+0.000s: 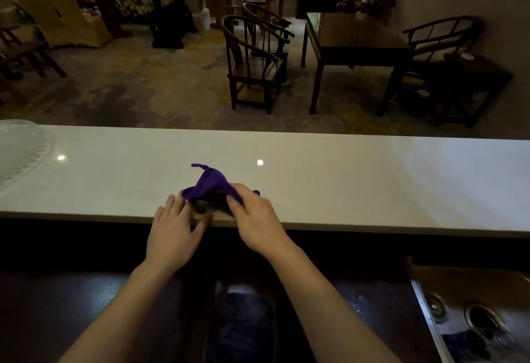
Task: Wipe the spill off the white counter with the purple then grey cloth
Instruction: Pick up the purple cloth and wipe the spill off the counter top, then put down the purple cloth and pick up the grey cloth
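Observation:
A crumpled purple cloth [210,183] is lifted a little off the white counter [344,179] near its front edge. My right hand [253,216] pinches the cloth's right side between thumb and fingers. Under the purple cloth lies a grey cloth [208,208], mostly hidden and dim. My left hand [173,227] rests flat at the counter's edge, fingers spread, fingertips touching the grey cloth's left end. No spill is clearly visible on the counter.
A clear glass dish [20,150] sits at the counter's far left. A metal sink [473,314] is at the lower right, below the counter. Dark wooden chairs [255,61] and a table [352,44] stand on the floor beyond.

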A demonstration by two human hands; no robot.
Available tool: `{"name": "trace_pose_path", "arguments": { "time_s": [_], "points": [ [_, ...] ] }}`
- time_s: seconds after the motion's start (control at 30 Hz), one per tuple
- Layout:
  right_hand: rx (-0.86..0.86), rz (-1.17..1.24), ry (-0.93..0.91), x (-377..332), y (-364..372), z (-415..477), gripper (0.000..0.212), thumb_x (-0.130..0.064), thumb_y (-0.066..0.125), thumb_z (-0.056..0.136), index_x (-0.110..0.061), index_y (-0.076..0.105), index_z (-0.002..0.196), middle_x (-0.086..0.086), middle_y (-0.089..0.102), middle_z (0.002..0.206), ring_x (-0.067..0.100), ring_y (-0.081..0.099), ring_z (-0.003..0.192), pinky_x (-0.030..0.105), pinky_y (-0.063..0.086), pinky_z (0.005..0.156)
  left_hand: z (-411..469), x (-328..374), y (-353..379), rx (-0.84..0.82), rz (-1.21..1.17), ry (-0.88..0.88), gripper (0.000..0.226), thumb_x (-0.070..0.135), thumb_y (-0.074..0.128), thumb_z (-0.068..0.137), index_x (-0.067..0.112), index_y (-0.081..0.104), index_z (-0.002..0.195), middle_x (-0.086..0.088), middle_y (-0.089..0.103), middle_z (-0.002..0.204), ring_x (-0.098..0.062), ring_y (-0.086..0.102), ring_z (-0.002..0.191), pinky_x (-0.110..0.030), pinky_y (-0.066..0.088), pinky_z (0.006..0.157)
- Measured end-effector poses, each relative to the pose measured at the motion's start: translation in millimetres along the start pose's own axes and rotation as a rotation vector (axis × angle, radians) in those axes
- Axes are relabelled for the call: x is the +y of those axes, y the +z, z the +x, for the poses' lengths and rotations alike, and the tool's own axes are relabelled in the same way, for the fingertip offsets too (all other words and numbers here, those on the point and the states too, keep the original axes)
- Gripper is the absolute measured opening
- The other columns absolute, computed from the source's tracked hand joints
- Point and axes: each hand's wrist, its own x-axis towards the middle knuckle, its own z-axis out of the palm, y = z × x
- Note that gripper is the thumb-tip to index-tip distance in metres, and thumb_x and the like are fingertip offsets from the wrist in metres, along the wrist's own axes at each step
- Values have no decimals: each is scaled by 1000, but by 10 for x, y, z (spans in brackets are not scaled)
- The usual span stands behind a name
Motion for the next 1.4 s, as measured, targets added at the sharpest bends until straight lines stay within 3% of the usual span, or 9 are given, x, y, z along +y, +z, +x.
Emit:
{"name": "trace_pose_path", "arguments": {
  "time_s": [0.1,0.2,0.3,0.4,0.9,1.1,1.2,1.33,1.4],
  "points": [
    [22,138,6,-37,-118,-85,30,-22,46,105,-27,61,130,-5,71,120,10,65,110,27,50,97,-50,104,-10,12,-263,36,41,39,55,92,22,54,130,0,54,130,-29,43,128,-52,32,107],
    [41,381,16,-51,-271,-214,29,-19,46,106,-22,65,128,1,73,123,16,67,116,38,51,104,-181,304,-89,-50,-903,-24,32,34,61,84,35,62,116,9,69,112,-14,60,111,-39,47,95],
    [28,668,64,-61,-454,-361,28,-21,46,106,-21,66,127,8,71,128,25,65,122,45,48,107,-270,471,-133,-185,-1484,-75,34,27,66,82,24,68,116,0,74,115,-18,67,109,-26,55,86],
    [38,761,83,-23,-629,-510,30,-23,47,106,-16,65,130,10,70,131,27,65,123,44,50,107,-345,641,-158,-270,-1681,-106,33,34,68,85,20,68,115,-4,72,116,-18,69,103,-30,58,78],
    [320,367,264,1187,-1080,-1661,22,-26,59,101,-35,70,118,-6,76,117,14,71,109,26,58,81,-929,1469,827,-430,-1415,-146,50,8,63,92,27,54,137,-3,72,115,-16,69,107,-31,57,87],
    [280,156,520,1836,-1066,-1973,44,-22,62,99,-13,54,141,8,63,138,25,58,129,51,47,109,-1166,1603,1440,-489,-1179,-136,62,5,58,94,42,40,140,-9,66,122,-17,66,110,-31,56,91],
    [240,40,626,2049,-992,-2039,51,-22,62,99,-8,48,146,13,58,144,29,54,134,51,44,111,-1260,1614,1699,-484,-911,-128,67,11,60,94,40,32,147,-12,61,132,-18,56,123,-33,46,105],
    [220,-119,702,2214,-885,-2093,57,-21,63,99,-7,42,150,13,54,149,29,50,137,43,41,113,-1392,1636,1878,-542,-742,-120,70,14,60,94,37,27,151,-6,53,143,-6,51,119,-2,40,84],
    [215,-187,713,2263,-840,-2136,60,-21,64,98,-7,41,151,13,53,149,29,49,137,40,40,112,-1441,1648,1924,-535,-670,-78,73,14,61,93,33,24,153,-3,47,150,-11,49,129,-5,36,91]
  ]
}}
